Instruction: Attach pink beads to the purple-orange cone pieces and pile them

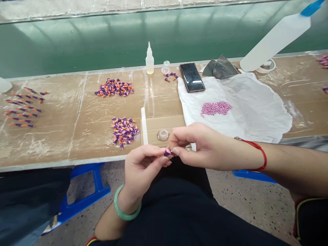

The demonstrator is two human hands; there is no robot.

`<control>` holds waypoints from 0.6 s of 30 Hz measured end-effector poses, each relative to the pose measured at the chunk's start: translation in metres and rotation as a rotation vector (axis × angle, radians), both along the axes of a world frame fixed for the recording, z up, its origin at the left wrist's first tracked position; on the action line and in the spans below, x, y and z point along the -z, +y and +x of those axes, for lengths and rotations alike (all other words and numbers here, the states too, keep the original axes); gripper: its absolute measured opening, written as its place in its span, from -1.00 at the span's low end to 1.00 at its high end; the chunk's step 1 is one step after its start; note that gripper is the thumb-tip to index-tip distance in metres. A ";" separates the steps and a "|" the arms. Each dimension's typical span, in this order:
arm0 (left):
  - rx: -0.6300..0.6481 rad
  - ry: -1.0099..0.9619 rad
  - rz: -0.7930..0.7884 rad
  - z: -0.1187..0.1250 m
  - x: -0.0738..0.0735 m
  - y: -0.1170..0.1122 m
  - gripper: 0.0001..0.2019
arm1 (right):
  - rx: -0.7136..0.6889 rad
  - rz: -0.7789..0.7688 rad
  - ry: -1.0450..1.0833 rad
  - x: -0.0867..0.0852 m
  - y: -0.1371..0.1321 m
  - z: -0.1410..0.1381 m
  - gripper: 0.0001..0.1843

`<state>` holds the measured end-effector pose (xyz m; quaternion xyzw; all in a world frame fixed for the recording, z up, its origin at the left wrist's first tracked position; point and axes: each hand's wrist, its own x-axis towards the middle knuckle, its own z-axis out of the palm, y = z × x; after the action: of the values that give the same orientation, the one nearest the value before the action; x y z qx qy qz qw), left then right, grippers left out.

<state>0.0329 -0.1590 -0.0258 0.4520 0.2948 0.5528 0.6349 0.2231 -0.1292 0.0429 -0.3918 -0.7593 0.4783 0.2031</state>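
Observation:
My left hand (146, 162) pinches a small purple and pink figure (167, 152) between thumb and forefinger, above the front edge of the table. From the right, my right hand (197, 147) meets it with thumb and forefinger pressed together at the figure's end; whatever tiny thing they hold is hidden. Just beyond the fingers sits a small clear round dish (163, 135) on a cardboard piece (176, 123). A pile of purple, pink and orange pieces (124, 131) lies left of it. Tiny pink pieces (216, 108) are heaped on a white cloth (256, 102).
Farther back are another purple-orange pile (114, 87), a dropper bottle (149, 59), a phone (192, 77), a tape roll (266, 66) and a large white bottle (276, 41). A white strip (144, 125) lies beside the cardboard. Pieces stand in rows (24, 109) at left. Blue stools (87, 188) are below.

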 end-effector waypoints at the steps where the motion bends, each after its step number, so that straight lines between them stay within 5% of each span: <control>1: -0.003 0.002 0.000 0.000 0.000 0.000 -0.81 | 0.002 0.013 -0.005 0.000 -0.001 0.000 -0.89; 18: -0.033 -0.024 -0.042 0.006 0.000 -0.004 -0.86 | 0.043 0.263 -0.005 0.005 -0.009 -0.003 -0.84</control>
<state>0.0385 -0.1631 -0.0263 0.4267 0.3062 0.5624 0.6386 0.2204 -0.1377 0.0381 -0.3788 -0.8075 0.3692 0.2611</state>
